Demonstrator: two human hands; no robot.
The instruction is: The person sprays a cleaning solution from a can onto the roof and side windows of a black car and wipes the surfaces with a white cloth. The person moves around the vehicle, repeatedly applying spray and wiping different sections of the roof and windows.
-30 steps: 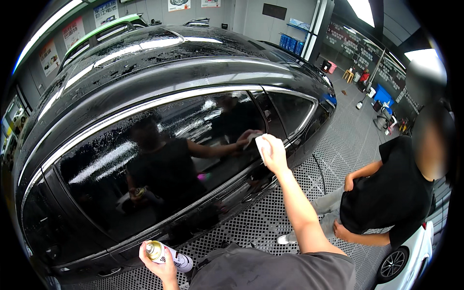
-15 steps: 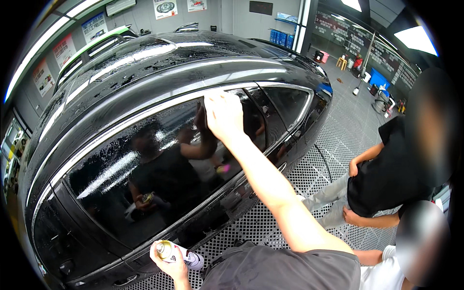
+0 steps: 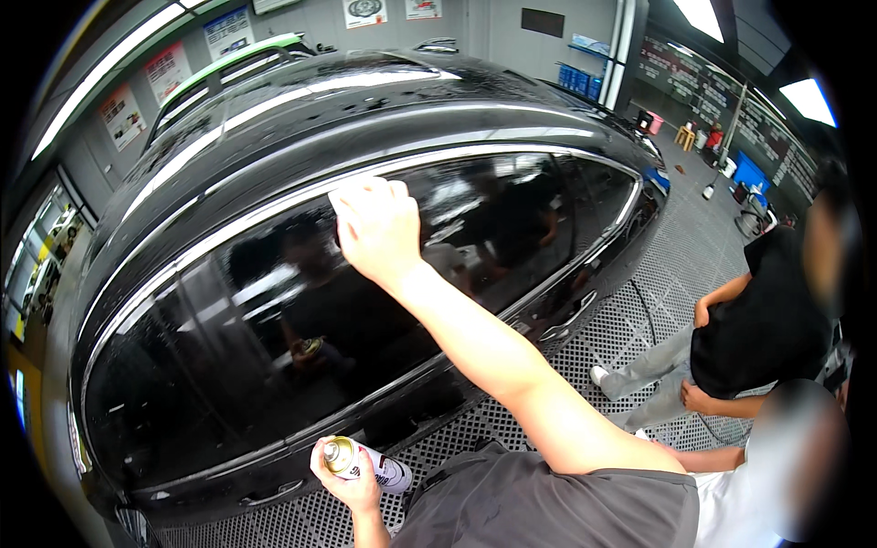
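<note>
My left hand (image 3: 353, 484) is closed around a spray can (image 3: 395, 475), pale with a gold-coloured top, tilted low beside the car door. With my arm stretched across, my right hand (image 3: 379, 224) presses against the upper part of the dark side window (image 3: 301, 310), just below the silver trim strip (image 3: 247, 219). Its fingers are curled; what they hold, if anything, is hidden. The black car (image 3: 347, 128) fills the left and middle of the view, with wet-looking patches on its roof. My arms and the can are reflected in the glass.
Two people stand at the right, one in a black shirt (image 3: 758, 320), one in a white shirt (image 3: 731, 493). Black grating (image 3: 676, 274) covers the floor. A door handle (image 3: 274, 493) juts out near the can. A blue bin (image 3: 751, 173) and stools stand farther back.
My right hand has moved left along the top of the window. The view has turned left, so the car appears farther right. The can stays in my left hand.
</note>
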